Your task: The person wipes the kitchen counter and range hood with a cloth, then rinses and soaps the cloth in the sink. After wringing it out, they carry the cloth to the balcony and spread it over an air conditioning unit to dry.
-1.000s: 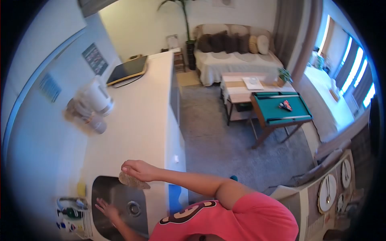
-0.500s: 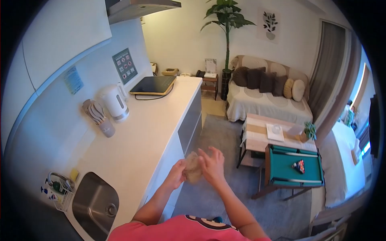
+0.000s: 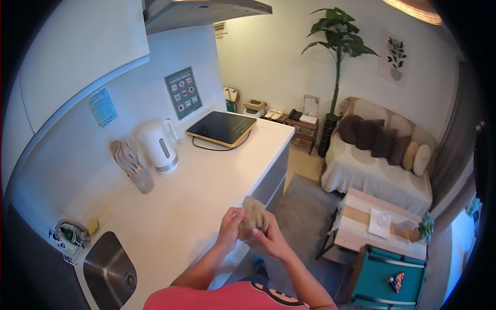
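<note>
A crumpled beige cloth [image 3: 253,217] is bunched up in front of my chest, close to the counter's front edge. My left hand [image 3: 229,227] grips its left side with closed fingers. On the other side my right hand [image 3: 272,240] holds its lower right part, thumb pressed against the front and fingers curled behind. Some of my right fingertips are hidden by the cloth.
Left of me runs a white counter [image 3: 191,196] with a steel sink [image 3: 106,274], a utensil holder [image 3: 140,181], a white kettle [image 3: 159,147] and a black induction cooker [image 3: 222,127]. Right are a small pool table [image 3: 380,279], a wooden table [image 3: 356,235] and a sofa [image 3: 361,178].
My view has swung left. My right hand, whose fingers were raised and spread beside the cloth, now grips it. The cloth is more tightly bunched and stands higher between my hands.
</note>
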### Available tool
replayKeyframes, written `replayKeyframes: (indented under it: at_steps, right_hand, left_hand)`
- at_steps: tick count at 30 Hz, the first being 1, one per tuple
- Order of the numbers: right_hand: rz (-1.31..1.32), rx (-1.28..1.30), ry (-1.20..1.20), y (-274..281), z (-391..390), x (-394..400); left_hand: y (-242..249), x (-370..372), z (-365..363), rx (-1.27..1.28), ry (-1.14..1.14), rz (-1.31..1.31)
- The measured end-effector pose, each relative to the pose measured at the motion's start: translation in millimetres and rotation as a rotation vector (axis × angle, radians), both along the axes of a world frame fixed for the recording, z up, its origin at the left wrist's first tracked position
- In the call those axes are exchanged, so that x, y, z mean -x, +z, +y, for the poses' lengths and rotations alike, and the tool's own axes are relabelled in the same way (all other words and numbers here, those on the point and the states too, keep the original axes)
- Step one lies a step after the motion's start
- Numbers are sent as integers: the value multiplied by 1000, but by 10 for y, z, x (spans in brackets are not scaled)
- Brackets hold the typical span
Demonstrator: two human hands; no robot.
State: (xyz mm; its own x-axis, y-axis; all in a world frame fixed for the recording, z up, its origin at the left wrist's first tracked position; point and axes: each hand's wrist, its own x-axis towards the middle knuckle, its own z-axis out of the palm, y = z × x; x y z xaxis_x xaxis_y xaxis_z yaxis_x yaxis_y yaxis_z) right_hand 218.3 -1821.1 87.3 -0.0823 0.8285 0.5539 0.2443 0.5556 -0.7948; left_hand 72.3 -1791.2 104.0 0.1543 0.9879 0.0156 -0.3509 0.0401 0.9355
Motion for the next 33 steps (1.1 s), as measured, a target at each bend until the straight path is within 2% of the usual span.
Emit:
replayKeyframes:
  at_steps: [1,3,4,7,11,13,16,17,20,21,22,23,25,27,30,33]
  right_hand:
    - [73,111,23,46,158,17]
    - [205,300,60,258,646,-2]
    - [319,297,84,287,926,4]
    - [635,296,157,480,1747,44]
    - [947,247,192,1108,2828,-15]
    - [1104,157,418,1598,3388,-58]
    - [1121,-25,445,2723,4086,43]
    - [1099,-183,454,3069,4436,115]
    - [1080,-413,326,4100,5212,451]
    - [1075,-443,279,4338,5308,606]
    - [1057,-588,273,4512,5271,757]
    - [1037,-730,262,4661,5181,940]
    - [987,-871,26,4706,4852,1336]
    - [840,-987,171,4627,4646,1455]
    - [804,-1056,357,4664,4853,1338]
    - [762,-1149,149,4715,5488,1042]
  left_hand:
    - [-2,10,190,-11,-26,-18]
    - [48,6,683,-66,-104,108]
    - [75,10,883,-82,-139,174]
    - [353,142,1370,-511,178,674]
    - [517,425,1639,-479,402,708]
    - [506,584,1684,-403,449,691]
    - [515,761,1675,-304,548,631]
    - [546,804,1684,-284,610,619]
    - [658,767,1705,-212,789,584]
    - [742,704,1716,-184,838,575]
    - [843,633,1792,-173,891,563]
    - [908,547,1870,-172,924,565]
    - [982,358,2050,-161,981,570]
    - [999,198,2276,-144,972,540]
    - [993,1,2554,-144,975,560]
    - [934,-92,2723,-120,966,591]
